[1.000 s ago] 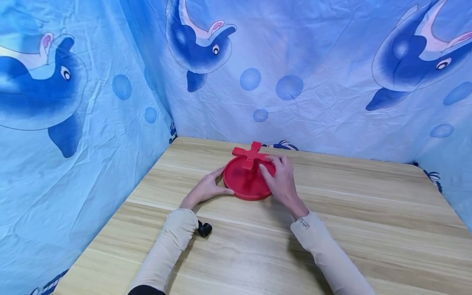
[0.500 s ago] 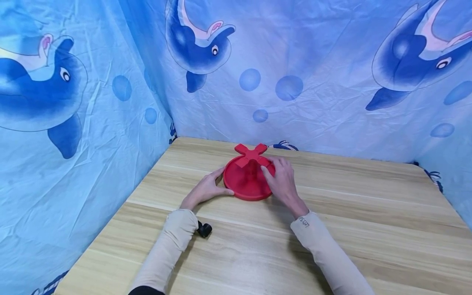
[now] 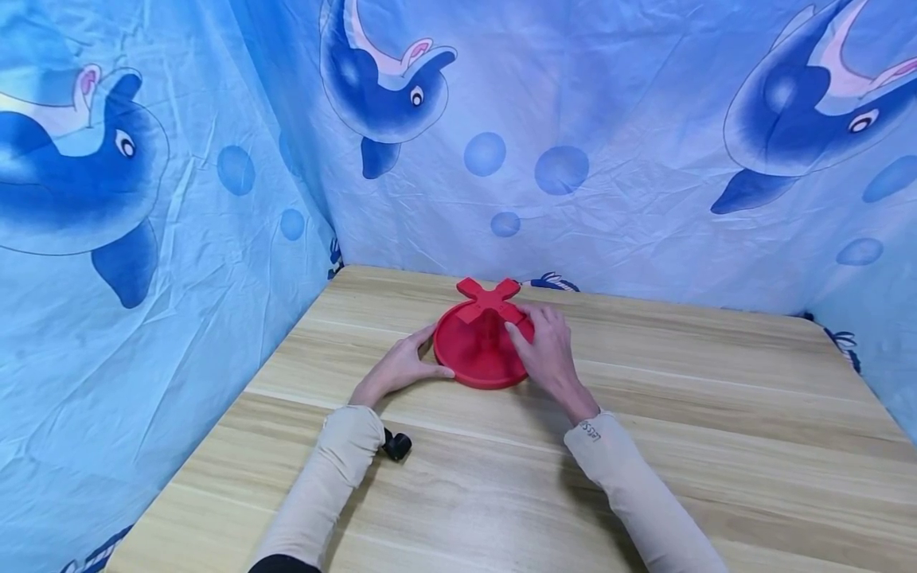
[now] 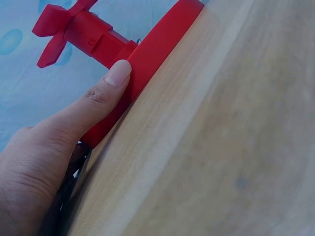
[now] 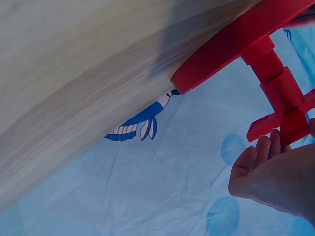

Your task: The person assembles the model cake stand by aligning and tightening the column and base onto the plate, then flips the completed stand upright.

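A red round base (image 3: pixel 458 368) with a raised rim sits on the table. From its middle rises a red post (image 4: pixel 91 37), topped by a red four-armed cross (image 3: pixel 490 298). My left hand (image 3: pixel 401 368) grips the base at its left side, the thumb (image 4: pixel 118 73) pressed on the outer edge and the other fingers round the far side. At the right, my right hand (image 3: pixel 550 350) holds one arm of the cross between thumb and fingers. In the right wrist view its curled fingers (image 5: pixel 263 145) lie against that arm.
The wooden table (image 3: pixel 716 398) extends to both sides and toward me. A blue curtain (image 3: pixel 609 239) with dolphin prints stands behind its back edge and along the left. A small black device (image 3: pixel 397 446) sits at my left cuff.
The cross has turned, its arms going from a plus to an X as seen from my head, mostly in the first half second. Both hands stay in nearly the same place.
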`<state>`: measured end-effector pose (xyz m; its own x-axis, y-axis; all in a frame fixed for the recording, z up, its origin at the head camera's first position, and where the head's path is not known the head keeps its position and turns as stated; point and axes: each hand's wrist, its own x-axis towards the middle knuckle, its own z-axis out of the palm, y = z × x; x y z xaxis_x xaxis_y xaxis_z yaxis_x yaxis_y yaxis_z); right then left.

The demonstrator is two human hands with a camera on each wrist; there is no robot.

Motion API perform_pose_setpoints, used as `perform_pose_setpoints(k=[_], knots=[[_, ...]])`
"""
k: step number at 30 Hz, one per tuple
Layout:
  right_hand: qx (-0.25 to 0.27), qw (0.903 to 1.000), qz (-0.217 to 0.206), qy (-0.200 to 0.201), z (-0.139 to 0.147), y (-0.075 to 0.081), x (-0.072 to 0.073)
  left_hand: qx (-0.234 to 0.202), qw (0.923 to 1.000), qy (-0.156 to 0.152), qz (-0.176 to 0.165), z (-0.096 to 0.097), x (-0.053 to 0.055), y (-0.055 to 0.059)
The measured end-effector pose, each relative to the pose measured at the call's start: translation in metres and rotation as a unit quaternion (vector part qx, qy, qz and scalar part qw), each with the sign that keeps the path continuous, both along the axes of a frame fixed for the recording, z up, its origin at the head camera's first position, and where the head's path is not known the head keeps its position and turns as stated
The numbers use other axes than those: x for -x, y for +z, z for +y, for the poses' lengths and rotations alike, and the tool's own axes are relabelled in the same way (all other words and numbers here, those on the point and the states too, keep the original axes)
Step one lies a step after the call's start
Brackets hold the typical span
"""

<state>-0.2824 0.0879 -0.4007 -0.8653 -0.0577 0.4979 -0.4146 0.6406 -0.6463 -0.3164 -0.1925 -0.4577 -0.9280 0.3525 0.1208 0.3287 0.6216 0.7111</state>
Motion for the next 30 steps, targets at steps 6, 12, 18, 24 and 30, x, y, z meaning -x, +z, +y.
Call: perform_pose_setpoints(k=[6,12,18,24,30], knots=[[0.012,0.9997,-0.008,0.018,-0.003,0.003,-0.007,0.009,0.9999,0.004,-0.003,-0.001,0.000,0.000],[0.033,0.9993,0.014,-0.009,0.000,0.004,-0.005,0.009,1.0000,0.002,0.002,0.000,0.000,0.000],[0.009,0.9999,-0.007,-0.010,0.004,0.002,0.003,0.002,1.0000,0.004,0.002,0.000,0.001,-0.002],[0.006,0.9998,-0.016,0.004,0.006,0.000,0.008,0.001,1.0000,0.002,0.001,0.001,0.000,-0.002],[0.002,0.9999,-0.012,-0.003,0.005,0.001,0.007,0.003,1.0000,0.002,0.002,0.000,0.001,-0.002]])
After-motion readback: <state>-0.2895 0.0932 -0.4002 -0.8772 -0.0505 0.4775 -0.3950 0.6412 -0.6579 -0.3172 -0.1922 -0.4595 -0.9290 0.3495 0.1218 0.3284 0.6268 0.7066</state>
